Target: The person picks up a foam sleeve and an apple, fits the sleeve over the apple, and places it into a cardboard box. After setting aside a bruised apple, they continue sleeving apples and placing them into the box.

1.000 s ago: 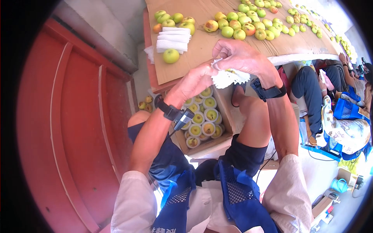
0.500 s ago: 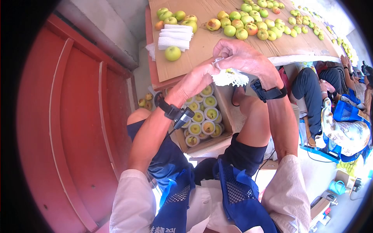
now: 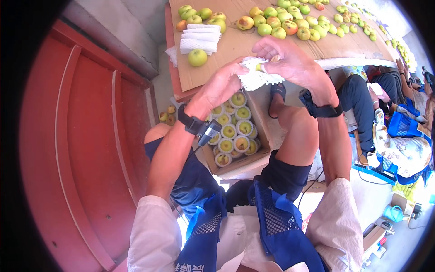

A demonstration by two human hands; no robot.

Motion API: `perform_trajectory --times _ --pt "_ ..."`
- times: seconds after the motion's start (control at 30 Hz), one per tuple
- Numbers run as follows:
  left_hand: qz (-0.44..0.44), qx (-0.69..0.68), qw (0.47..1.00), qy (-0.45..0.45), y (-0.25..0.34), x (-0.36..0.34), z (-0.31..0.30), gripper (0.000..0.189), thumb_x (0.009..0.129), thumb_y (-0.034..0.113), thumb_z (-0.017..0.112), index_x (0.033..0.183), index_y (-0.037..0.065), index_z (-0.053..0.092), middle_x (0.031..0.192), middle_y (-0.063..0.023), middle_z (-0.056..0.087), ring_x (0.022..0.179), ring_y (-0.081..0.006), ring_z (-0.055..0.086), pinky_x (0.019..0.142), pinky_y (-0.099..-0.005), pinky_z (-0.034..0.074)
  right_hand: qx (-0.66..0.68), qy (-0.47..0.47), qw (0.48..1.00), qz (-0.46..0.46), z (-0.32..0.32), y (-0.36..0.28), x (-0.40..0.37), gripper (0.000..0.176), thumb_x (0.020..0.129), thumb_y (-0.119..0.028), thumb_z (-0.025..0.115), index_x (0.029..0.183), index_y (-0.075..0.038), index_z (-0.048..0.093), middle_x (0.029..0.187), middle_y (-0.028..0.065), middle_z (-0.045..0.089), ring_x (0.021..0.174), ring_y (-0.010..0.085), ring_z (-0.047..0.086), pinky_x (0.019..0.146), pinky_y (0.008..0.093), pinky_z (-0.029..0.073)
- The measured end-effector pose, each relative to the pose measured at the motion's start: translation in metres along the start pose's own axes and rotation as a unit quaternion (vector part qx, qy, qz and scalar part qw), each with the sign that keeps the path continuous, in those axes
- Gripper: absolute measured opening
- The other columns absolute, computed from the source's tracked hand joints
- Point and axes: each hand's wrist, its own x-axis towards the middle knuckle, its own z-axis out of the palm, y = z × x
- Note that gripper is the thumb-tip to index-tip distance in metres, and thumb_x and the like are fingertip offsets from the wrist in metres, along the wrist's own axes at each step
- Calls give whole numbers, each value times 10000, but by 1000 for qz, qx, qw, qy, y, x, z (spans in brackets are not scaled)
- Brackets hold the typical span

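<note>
Between the hands sits a white foam net (image 3: 252,80), with a small patch of yellow-green fruit (image 3: 258,67) showing at its upper side; how far the net covers the fruit cannot be told. The left hand (image 3: 218,87) pinches the net's near-left edge between thumb and fingers. The right hand (image 3: 292,62) has its thumb at the opposite edge and its fingers curled above; whether they grip the net is hidden.

Work looks well along in the cardboard box (image 3: 263,131), below the hands and nearer the body: many apples (image 3: 229,132) sit packed side by side, each visible one ringed by its own white net. Layers beneath cannot be seen.

Much fruit is not yet netted. Beyond the right hand, a large spread of bare apples (image 3: 285,17) covers part of the bench (image 3: 240,47). Beyond the left hand lies a stack of flat nets (image 3: 199,39), with one bare apple (image 3: 197,57) at its near side and a small bare group (image 3: 194,19) past it. A few more bare apples (image 3: 170,119) lie low, left of the left forearm.
</note>
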Motion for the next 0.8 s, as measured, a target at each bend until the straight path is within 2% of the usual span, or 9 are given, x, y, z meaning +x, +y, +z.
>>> perform_trajectory --times 0.07,0.17,0.27,0.4,0.47,0.5,0.57,0.67,0.8 --pt "5 30 999 -14 3 -1 0 643 928 210 542 1509 -31 412 1457 -131 535 1339 -245 505 1178 -404 334 -76 36 996 5 1 -10 -9 272 894 -74 620 1146 21 659 934 117 704 885 222 676 810 359 539" --pt "6 29 999 -27 4 0 -2 654 917 180 549 1519 -32 404 1453 -134 538 1349 -239 500 1186 -401 335 -92 68 992 48 5 -9 -14 248 912 -79 602 1121 30 679 924 118 709 864 198 679 806 351 536" --pt "4 55 998 -9 7 -5 5 665 903 155 564 1520 -34 402 1451 -133 540 1360 -230 492 1179 -392 355 -41 123 989 70 14 4 -16 229 921 -85 610 1101 23 700 918 114 718 848 179 679 787 341 535" --pt "3 66 997 -37 4 -6 -3 696 891 144 578 1533 -41 381 1465 -136 528 1364 -229 492 1168 -387 377 -8 119 989 88 15 11 -16 237 937 -120 630 1113 15 712 938 88 730 865 171 678 786 333 538" --pt "17 86 996 -26 7 -11 4 687 888 106 528 1534 -58 363 1449 -152 528 1341 -243 516 1154 -382 387 128 114 984 55 13 18 -14 235 949 -196 675 1080 -8 732 913 48 721 823 136 655 709 304 515" --pt "16 87 996 -27 6 -11 4 687 888 106 528 1534 -58 363 1449 -152 528 1341 -243 516 1154 -382 387 129 117 983 55 10 14 -13 235 949 -196 675 1080 -8 732 913 48 721 823 136 655 709 304 515" --pt "64 99 992 -34 4 -9 3 750 856 111 527 1563 -34 322 1484 -155 490 1366 -251 493 1168 -371 370 115 77 977 164 0 5 -13 243 935 -259 727 1045 -43 746 886 7 700 767 89 611 627 256 454" --pt "73 97 991 -58 10 -15 12 813 826 125 529 1590 -3 282 1501 -158 466 1386 -260 477 1170 -372 369 140 66 970 185 -3 3 -15 241 910 -281 767 1034 -76 746 855 -18 675 721 54 568 575 223 387" --pt "71 112 988 -75 15 -17 13 805 816 128 522 1582 19 298 1478 -161 484 1385 -266 483 1158 -392 392 180 47 962 198 -6 16 -15 232 916 -281 770 1034 -84 742 860 -40 666 717 45 561 560 208 375"
